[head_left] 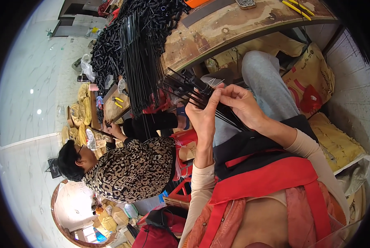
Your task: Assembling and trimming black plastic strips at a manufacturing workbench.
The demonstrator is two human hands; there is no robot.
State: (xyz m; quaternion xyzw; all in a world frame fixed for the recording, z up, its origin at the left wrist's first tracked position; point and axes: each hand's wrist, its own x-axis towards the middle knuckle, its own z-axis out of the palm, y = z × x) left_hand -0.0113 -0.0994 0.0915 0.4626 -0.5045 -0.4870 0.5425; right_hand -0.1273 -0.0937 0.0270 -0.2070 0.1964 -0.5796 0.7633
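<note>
My left hand (202, 118) is closed around a bundle of thin black ribs (188, 89) that looks like an umbrella frame, held above my lap. The ribs fan out to the upper left, and their other ends run down toward my right forearm. A dark cylindrical piece (190, 75) shows at the bundle's upper end. My right hand (243, 106) pinches thumb and finger together right beside my left thumb. Thin pale wire-like strands (214, 81) stick out near these fingertips; whether the right fingers grip them I cannot tell.
A worn wooden bench (212, 39) carries a heap of black plastic parts (106, 51), long black rods (137, 62) hanging over its edge, and yellow-handled pliers (296, 9). At left a co-worker (129, 169) sits working. Sacks (313, 78) stand under the bench at right.
</note>
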